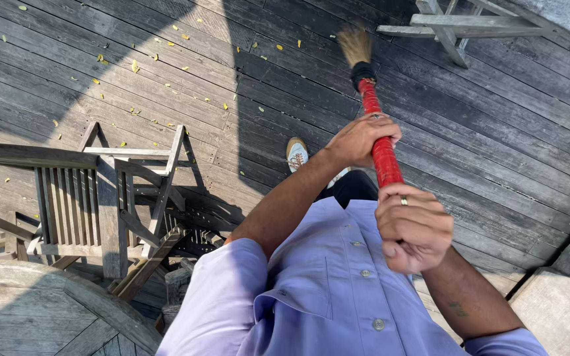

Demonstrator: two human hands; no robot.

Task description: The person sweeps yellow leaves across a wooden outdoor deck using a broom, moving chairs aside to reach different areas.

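Both my hands grip a broom with a red handle, a black binding and pale straw bristles. My left hand is closed around the handle further down, its arm reaching out from a rolled lilac sleeve. Closer to my chest, my right hand, which wears a ring, clasps the handle's upper end. The bristles rest near the dark wooden deck boards. My shoe shows just left of the left hand.
Small yellow leaves lie scattered over the deck at upper left. A weathered wooden chair stands at left beside a round wooden table. Another wooden chair frame is at top right. A raised pale slab borders the lower right.
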